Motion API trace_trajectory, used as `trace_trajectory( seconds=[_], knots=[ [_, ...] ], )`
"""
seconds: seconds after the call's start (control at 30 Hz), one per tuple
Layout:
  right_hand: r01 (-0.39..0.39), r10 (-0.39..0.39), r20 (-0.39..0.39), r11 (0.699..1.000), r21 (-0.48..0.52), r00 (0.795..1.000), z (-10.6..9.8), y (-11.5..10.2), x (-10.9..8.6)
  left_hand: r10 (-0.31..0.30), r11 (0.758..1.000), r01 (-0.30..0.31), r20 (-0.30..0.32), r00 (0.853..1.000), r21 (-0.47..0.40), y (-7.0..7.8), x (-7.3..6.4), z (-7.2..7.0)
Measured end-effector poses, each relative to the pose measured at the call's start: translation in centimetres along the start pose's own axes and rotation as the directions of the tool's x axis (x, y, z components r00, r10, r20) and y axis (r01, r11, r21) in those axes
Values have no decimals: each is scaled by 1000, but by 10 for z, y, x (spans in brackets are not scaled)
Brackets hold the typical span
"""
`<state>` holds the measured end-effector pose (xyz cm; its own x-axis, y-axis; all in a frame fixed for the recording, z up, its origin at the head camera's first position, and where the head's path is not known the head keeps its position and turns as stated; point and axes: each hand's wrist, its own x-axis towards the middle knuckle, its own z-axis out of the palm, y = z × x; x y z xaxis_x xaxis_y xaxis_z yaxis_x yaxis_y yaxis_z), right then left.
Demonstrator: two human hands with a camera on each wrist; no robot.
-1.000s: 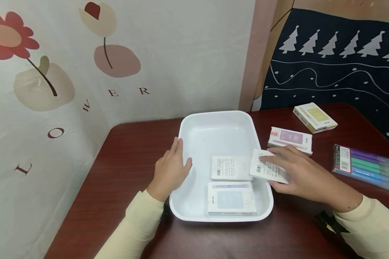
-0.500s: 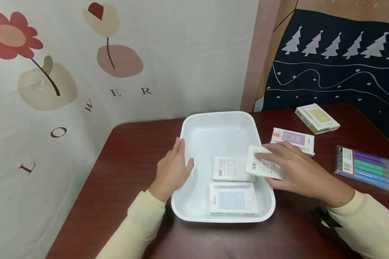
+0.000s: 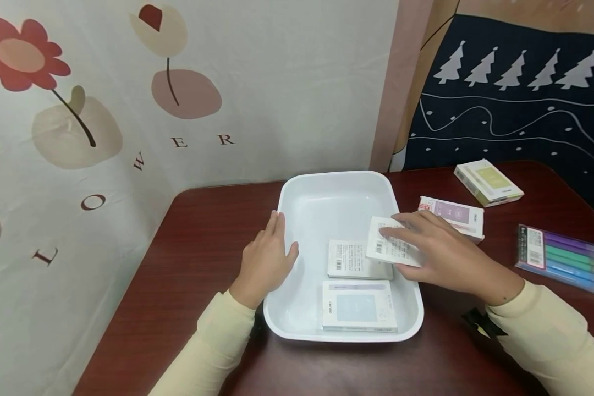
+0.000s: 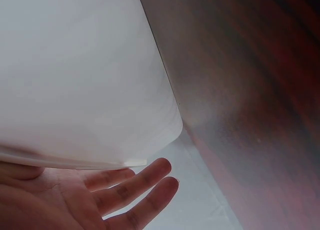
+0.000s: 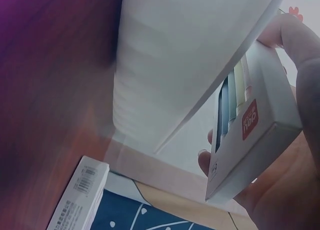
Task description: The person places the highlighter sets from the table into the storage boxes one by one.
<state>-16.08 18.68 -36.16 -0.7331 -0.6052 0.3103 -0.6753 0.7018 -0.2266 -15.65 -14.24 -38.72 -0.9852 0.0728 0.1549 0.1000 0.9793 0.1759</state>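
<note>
My right hand (image 3: 440,256) grips a white pen box (image 3: 391,242) over the right rim of a white tray (image 3: 322,214). In the right wrist view, this box (image 5: 260,120) shows a red logo and a row of coloured pens on its underside, with fingers around it. Two more flat white boxes lie in the tray: one with printed text and a barcode (image 3: 348,259), overlapped by the held box in the head view, and one with a pale blue panel (image 3: 356,306). My left hand (image 3: 264,265) rests against the tray's left rim, fingers extended; the left wrist view shows its palm (image 4: 65,195) beside the tray wall.
Right of the tray, on the dark red wooden table (image 3: 198,247), lie a box with a purple panel (image 3: 452,213), partly behind the right hand, and a box with a yellow-green panel (image 3: 490,180). Farther right is a clear pack of coloured pens (image 3: 569,261). Patterned cloths hang behind.
My right hand has carried the held pen box leftward from the tray's right rim, further over the tray and the barcode box. The left hand stays at the left rim.
</note>
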Motion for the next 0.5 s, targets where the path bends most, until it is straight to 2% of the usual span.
trace_trajectory(
  seconds=[0.2,0.5],
  knots=[
    [-14,14,22,1000,16,1000,3,-2,9,-7,1000,7,3,1000,-6,1,-1,-1],
    [15,-15,4,1000,15,1000,7,-4,19,-6,1000,6,6,1000,-3,1,0,0]
  ],
)
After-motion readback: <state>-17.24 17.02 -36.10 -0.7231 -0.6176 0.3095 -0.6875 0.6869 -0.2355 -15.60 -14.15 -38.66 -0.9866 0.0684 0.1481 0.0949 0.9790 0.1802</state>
